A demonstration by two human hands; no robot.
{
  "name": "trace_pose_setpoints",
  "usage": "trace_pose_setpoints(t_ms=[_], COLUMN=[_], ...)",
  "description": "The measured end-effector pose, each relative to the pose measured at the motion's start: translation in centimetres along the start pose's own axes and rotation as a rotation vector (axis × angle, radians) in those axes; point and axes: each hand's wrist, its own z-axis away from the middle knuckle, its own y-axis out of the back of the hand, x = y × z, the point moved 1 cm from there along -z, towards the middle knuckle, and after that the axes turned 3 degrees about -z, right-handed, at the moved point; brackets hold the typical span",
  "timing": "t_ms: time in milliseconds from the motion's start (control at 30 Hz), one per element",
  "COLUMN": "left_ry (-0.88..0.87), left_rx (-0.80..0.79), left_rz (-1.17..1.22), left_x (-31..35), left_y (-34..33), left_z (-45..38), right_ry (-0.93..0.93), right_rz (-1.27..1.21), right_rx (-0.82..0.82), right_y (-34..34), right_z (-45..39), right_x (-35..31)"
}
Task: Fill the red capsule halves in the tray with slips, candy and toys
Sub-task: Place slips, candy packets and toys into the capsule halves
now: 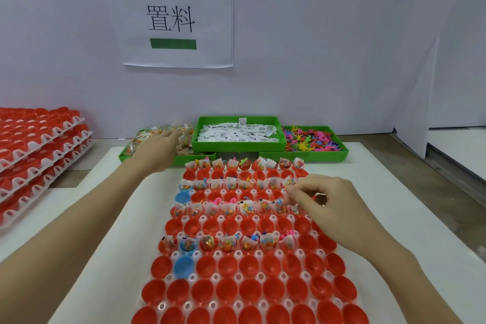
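Your left hand (pixel 157 148) rests spread on the candy bags (pixel 160 137); your right hand (pixel 319 201) pinches something small, which I cannot identify, over the capsule halves (pixel 278 209) just below it. You seem mid-filling; next, grasp candy.

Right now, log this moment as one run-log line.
left hand: reaching into candy bin | right hand: pinching something small over tray | far rows filled, near rows empty

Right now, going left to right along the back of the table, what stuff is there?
Stack of white trays with red capsule halves → green tray of candy packets → green tray of white paper slips → green tray of colourful plastic toys.
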Motion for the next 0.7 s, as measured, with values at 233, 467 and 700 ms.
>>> trace_pose_setpoints(t_ms=[233, 467, 700], left_ry=[-0.107, -0.068, -0.003], left_rx=[0.027, 0.201, 0.525], left_rz=[-0.067, -0.042, 0.184], left_x=[-0.4, -0.2, -1.7], left_y=[-0.3, 1.1, 0.9], left_z=[-0.9, 0.1, 2.0], right_ry=[0.029, 0.025, 0.026], right_rz=[0.034, 0.035, 0.022], right_rx=[-0.004, 0.014, 0.034], right_y=[-0.2, 0.0, 0.2], right_z=[0.0, -0.1, -0.1], right_x=[0.0, 0.0, 0.0])
